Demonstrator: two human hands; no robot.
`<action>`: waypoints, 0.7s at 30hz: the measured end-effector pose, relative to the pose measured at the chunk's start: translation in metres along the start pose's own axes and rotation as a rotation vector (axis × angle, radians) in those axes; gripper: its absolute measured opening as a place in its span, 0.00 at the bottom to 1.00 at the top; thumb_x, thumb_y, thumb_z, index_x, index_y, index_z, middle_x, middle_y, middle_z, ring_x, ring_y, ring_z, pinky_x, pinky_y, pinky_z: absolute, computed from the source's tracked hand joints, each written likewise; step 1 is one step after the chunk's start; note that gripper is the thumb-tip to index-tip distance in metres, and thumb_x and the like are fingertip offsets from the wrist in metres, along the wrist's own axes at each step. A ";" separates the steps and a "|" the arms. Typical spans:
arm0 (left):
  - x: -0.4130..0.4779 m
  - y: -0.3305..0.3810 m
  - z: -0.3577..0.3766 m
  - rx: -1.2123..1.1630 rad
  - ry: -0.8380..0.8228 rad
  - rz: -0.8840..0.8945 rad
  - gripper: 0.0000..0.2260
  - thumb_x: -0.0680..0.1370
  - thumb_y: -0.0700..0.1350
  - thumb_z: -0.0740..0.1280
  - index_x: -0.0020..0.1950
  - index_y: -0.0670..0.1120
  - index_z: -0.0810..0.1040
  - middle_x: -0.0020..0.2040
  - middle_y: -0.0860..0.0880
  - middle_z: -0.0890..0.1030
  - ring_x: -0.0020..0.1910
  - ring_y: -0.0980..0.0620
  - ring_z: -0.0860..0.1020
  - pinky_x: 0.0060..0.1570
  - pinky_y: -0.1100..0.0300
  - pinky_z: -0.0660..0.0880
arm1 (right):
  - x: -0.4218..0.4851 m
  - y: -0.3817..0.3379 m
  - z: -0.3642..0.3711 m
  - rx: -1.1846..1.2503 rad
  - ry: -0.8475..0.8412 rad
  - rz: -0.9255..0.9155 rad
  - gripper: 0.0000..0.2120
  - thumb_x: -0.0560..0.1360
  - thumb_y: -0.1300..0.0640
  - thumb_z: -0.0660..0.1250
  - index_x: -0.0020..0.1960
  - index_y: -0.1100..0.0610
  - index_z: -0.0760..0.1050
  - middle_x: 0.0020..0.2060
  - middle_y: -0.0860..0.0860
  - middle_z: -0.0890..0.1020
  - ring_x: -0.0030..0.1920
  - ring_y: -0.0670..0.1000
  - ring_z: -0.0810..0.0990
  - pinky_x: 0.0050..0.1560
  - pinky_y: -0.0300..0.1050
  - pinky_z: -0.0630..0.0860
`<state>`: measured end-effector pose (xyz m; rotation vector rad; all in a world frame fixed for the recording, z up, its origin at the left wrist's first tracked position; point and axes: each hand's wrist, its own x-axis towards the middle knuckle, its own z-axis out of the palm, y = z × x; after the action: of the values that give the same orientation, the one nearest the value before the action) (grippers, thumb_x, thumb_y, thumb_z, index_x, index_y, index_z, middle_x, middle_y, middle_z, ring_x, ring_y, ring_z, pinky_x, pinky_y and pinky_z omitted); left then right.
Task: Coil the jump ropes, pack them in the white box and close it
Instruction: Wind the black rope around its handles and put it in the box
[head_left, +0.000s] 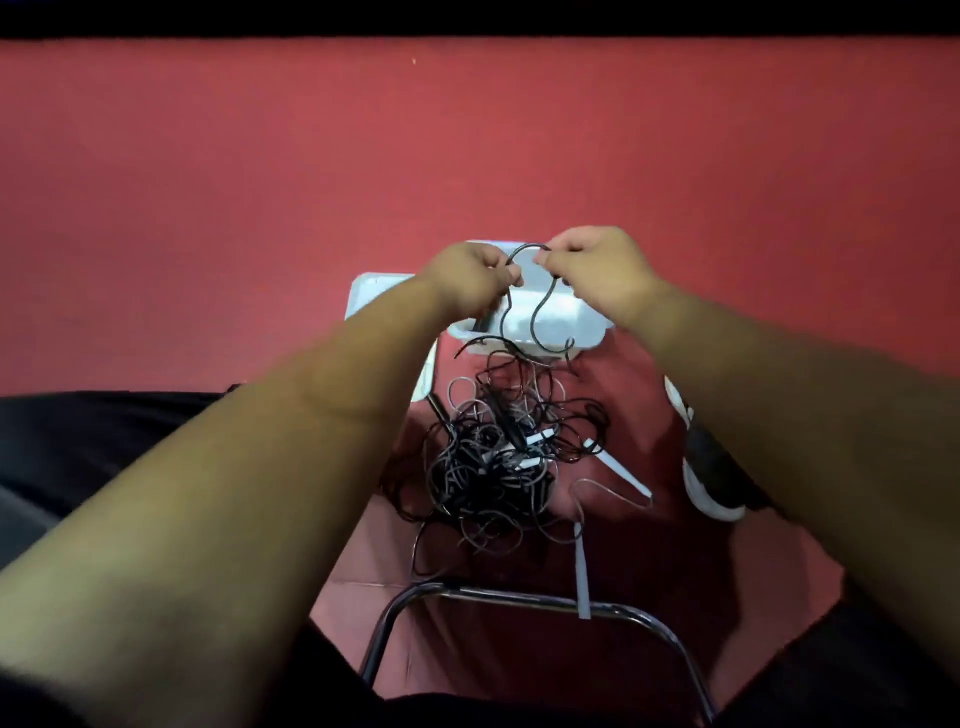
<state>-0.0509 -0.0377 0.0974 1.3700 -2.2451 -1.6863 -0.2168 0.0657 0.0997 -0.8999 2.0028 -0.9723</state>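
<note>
Head cam, looking down. Red floor (467, 156) fills most of frame. Chrome chair tube (498, 595) curves across at 6 o'clock of the rope pile (493, 467). Black/white shoe (711, 467) at 3 o'clock of pile, partly behind R forearm. Dark trousers (78, 441) at frame's 8 o'clock. Both forearms cross the lower frame. L forearm covers most of the lid (374, 291), which lies flat at 9 o'clock of the white box (571, 322); touching or just beside, can't tell.

White box is open, on floor near frame centre at 12 o'clock of pile, partly hidden behind both hands.

Rope pile: loose uncoiled tangle of thin black + grey cords on floor, w/ white handles mixed in. One long white handle (623, 473) sticks out at 4 o'clock. Another white handle (582, 571) lies at 5 o'clock, its lower end crossing the chair tube.

L hand (467, 280) pinches the black rope (527, 245), fingers curled round it. R hand (597, 275) pinches the same rope close by, w/ a short arch of cord between the two hands. Below the hands the cord hangs in S-curves in front of the box, down toward the pile.

Labels: any print on box or shoe too blurred to read.
</note>
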 end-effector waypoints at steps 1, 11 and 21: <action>-0.007 0.018 -0.011 0.005 0.022 0.035 0.10 0.84 0.49 0.67 0.44 0.49 0.82 0.44 0.45 0.81 0.41 0.47 0.78 0.40 0.57 0.75 | -0.003 -0.017 -0.011 0.002 0.010 -0.025 0.06 0.78 0.54 0.76 0.46 0.56 0.85 0.34 0.47 0.78 0.34 0.45 0.73 0.35 0.39 0.71; -0.085 0.156 -0.066 -0.095 0.117 0.381 0.09 0.85 0.46 0.66 0.54 0.40 0.81 0.40 0.45 0.79 0.40 0.48 0.81 0.42 0.55 0.78 | -0.052 -0.127 -0.078 0.249 0.029 -0.081 0.11 0.75 0.52 0.71 0.55 0.50 0.87 0.48 0.46 0.87 0.47 0.48 0.82 0.49 0.46 0.77; -0.167 0.242 -0.084 -0.232 0.172 0.564 0.09 0.85 0.47 0.66 0.52 0.44 0.83 0.40 0.44 0.79 0.38 0.48 0.81 0.50 0.50 0.83 | -0.122 -0.144 -0.078 0.178 -0.002 -0.233 0.08 0.80 0.55 0.74 0.59 0.52 0.84 0.53 0.47 0.88 0.50 0.45 0.84 0.52 0.36 0.76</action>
<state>-0.0579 0.0128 0.3987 0.7062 -2.0016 -1.4978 -0.1817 0.1235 0.2925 -1.0492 1.8041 -1.2563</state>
